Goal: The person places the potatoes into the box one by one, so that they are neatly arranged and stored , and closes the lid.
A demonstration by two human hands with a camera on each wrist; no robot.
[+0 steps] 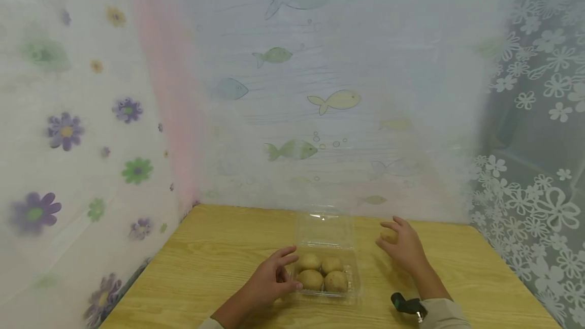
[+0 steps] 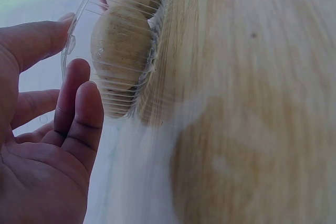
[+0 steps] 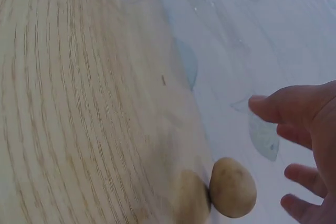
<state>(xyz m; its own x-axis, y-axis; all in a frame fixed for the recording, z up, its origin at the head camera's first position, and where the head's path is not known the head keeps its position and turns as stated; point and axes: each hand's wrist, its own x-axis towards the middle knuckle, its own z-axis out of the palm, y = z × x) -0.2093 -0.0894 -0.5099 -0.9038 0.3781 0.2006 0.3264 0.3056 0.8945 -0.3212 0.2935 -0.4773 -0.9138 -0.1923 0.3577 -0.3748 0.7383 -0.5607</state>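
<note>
A clear plastic clamshell container (image 1: pixel 324 294) sits on the table with its lid (image 1: pixel 325 230) raised at the back. Several potatoes (image 1: pixel 311 280) lie inside it. My left hand (image 1: pixel 269 279) holds the container's left side, the thumb at its front corner and the other fingers loosely bent along the side. Seen in the left wrist view, a fingertip meets the clear rim (image 2: pixel 71 43). Right of the container, a lone potato (image 3: pixel 233 187) rests on the table. Over it hovers my right hand (image 1: pixel 404 249), fingers spread and, in the right wrist view, apart from the potato.
The wood-grain table (image 1: pixel 219 248) is glossy and mirrors things on it. A sheet with printed fish (image 1: pixel 292 150) hangs behind it, and a flowered sheet (image 1: pixel 66 131) at left. A black device (image 1: pixel 404 303) is at my right wrist.
</note>
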